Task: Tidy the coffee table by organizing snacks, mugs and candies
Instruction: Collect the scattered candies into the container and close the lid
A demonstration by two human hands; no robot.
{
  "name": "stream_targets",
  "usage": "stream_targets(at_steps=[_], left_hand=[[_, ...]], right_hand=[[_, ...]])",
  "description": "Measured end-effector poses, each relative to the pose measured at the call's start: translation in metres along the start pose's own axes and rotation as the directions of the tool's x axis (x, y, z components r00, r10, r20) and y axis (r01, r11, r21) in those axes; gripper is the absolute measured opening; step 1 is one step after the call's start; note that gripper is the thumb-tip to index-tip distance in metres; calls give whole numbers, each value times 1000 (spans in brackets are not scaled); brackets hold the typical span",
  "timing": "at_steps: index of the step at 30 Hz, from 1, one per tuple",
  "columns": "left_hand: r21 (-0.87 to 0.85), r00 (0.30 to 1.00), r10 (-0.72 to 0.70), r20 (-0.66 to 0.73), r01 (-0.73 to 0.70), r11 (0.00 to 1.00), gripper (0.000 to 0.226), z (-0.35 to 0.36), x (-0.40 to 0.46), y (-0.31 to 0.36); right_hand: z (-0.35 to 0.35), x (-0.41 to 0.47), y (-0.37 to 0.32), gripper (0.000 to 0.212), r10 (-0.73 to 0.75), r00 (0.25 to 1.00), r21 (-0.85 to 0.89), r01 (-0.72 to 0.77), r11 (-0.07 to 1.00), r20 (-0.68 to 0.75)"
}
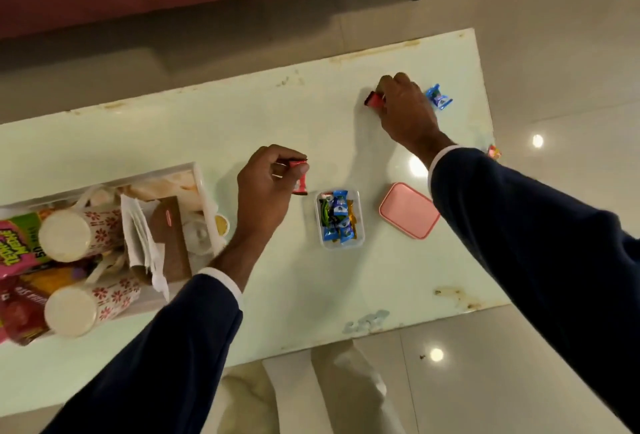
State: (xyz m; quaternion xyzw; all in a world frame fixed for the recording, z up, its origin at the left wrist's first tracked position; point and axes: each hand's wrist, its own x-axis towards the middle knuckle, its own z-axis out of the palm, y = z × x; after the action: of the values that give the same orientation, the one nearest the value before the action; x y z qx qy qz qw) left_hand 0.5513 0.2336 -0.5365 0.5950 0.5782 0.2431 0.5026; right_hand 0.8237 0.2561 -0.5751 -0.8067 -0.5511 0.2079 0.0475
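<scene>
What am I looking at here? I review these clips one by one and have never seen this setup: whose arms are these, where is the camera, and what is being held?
There is no machine. A person wears a camera on the head, so the single picture looks down on their own two arms over a pale coffee table.

The left hand pinches red-wrapped candies above the table. The right hand reaches farther out and grips another red candy lying on the table; a blue candy lies loose just beyond it.

Between the arms stands a small clear box filled with candies, its pink lid lying beside it. On the left, a white tray holds flowered mugs, napkins and snack packets.
</scene>
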Motion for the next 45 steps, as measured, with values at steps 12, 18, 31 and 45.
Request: stream_targets(at_steps=[12, 18, 31, 45], left_hand=[[111, 991, -129, 33, 125, 986, 7, 25, -63, -2], [183, 992, -93, 91, 75, 980, 12, 23, -65, -10], [374, 952, 165, 257, -256, 891, 20, 46, -18, 23], [528, 797, 218, 564, -550, 647, 37, 176, 67, 88]], right_hand=[[13, -191, -50, 32, 335, 907, 626, -418, 659, 254], [25, -199, -68, 18, 311, 914, 590, -406, 698, 261], [-11, -173, 39, 12, 435, 900, 488, -389, 781, 23], [2, -137, 143, 16, 379, 925, 377, -352, 857, 3]])
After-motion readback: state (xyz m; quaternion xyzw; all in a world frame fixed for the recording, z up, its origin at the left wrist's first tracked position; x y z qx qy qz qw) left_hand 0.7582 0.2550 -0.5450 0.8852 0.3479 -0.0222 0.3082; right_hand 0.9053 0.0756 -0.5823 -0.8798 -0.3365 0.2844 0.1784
